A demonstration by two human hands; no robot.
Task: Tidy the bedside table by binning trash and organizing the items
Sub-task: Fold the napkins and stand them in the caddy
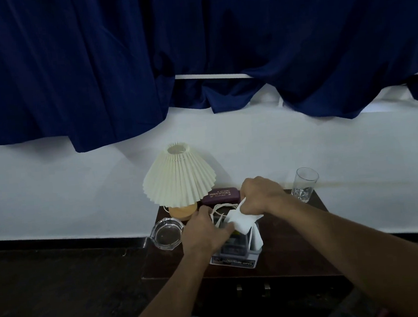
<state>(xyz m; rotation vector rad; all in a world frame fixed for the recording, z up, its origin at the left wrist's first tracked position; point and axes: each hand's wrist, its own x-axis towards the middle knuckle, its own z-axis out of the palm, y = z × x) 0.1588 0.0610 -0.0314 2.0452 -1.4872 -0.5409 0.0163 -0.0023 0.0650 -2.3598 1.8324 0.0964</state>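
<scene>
On the dark wooden bedside table (298,239) my right hand (259,194) is shut on a white tissue (242,222), which hangs over a stack of magazines or booklets (233,256). My left hand (204,232) rests just left of the tissue, fingers curled at its edge and on a white cord (217,209). Behind them lies a maroon glasses case (221,195) marked "Prince Opticals". A pleated cream lamp (178,176) stands at the back left on an orange base.
A clear glass ashtray (168,235) sits at the table's front left corner. An empty drinking glass (305,184) stands at the back right. A white wall and blue curtains (193,46) rise behind. Dark floor lies to the left.
</scene>
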